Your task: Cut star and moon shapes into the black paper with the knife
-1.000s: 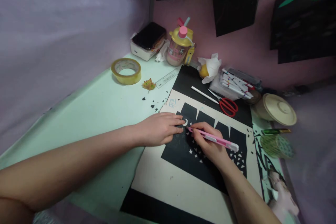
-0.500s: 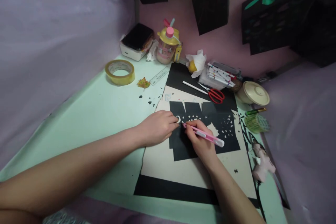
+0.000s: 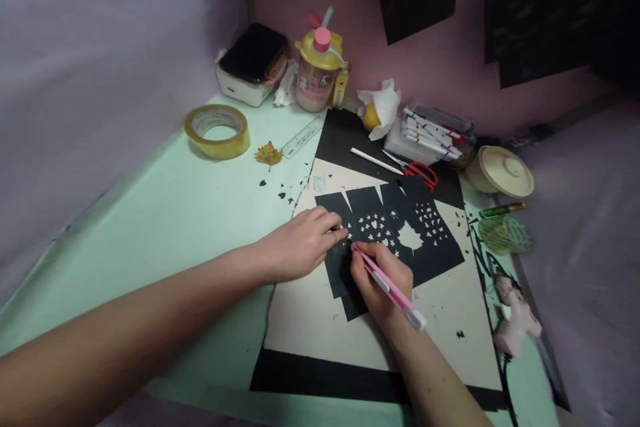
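Note:
A black paper sheet with cut-out stars, hearts and a leaf shape lies on a cream board. My left hand rests on the sheet's left edge with its fingers curled, pressing the paper down. My right hand grips a pink craft knife like a pen, its tip touching the black paper just right of my left fingertips.
A tape roll, a dry leaf and a clear ruler lie at the left. Behind the board are a drink bottle, red scissors, markers and a lidded bowl. Paper scraps dot the green table.
The black sheet has been turned clockwise under my hands, so more cut-outs show. The knife now points more steeply toward me; the view has shifted a little.

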The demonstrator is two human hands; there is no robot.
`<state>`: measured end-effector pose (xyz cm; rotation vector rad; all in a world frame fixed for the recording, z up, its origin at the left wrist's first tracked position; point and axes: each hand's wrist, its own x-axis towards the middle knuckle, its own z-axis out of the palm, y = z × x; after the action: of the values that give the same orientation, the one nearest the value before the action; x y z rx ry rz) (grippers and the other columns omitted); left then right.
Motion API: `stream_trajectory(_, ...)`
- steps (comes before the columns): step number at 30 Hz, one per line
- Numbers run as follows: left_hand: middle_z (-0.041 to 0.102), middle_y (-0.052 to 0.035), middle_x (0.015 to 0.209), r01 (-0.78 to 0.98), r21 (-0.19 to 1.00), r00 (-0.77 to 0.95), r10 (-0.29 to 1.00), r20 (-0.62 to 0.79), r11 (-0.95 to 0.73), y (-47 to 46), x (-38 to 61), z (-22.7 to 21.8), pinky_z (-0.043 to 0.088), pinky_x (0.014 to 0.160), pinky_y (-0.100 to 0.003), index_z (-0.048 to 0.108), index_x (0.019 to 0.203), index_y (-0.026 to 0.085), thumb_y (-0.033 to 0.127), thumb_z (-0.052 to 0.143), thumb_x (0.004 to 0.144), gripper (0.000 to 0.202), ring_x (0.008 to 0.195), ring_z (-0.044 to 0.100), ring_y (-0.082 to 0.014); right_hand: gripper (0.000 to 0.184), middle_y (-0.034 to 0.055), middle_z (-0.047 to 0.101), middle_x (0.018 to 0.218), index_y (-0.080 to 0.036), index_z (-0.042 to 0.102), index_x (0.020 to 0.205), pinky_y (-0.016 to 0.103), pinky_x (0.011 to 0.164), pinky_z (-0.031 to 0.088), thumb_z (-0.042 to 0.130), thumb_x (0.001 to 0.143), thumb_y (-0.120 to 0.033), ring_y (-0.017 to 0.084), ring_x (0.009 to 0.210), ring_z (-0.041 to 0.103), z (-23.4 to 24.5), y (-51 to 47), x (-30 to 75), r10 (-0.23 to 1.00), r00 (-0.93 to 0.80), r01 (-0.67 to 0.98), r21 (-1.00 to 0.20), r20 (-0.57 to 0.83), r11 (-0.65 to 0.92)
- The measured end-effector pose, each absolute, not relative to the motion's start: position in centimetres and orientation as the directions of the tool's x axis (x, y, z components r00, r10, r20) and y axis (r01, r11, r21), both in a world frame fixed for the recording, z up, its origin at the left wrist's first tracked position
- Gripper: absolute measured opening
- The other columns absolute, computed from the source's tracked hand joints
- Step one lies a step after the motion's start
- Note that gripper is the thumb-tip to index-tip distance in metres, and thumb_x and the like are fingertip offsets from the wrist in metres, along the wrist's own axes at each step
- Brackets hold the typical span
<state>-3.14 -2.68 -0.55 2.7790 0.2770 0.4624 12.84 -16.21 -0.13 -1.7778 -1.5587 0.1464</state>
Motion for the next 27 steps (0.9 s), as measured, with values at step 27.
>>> stream_trajectory(27, 0.049, -0.0110, 0.146, 0.147, 0.400, 0.945, 0.248, 0.213, -0.905, -2.64, -2.94, -1.34, 0.036, 0.117, -0.044, 0.057, 0.131, 0.009, 0.013, 0.044, 0.091, 0.042, 0.139, 0.042, -0.0250, 0.010, 0.0036, 0.073, 0.080, -0.022, 0.062, 0.093, 0.026, 0.062, 0.054, 0.057, 0.091, -0.014, 0.015, 0.065, 0.069, 0.46, -16.15, 12.61, 0.908, 0.271, 0.771, -0.636, 0.319, -0.007)
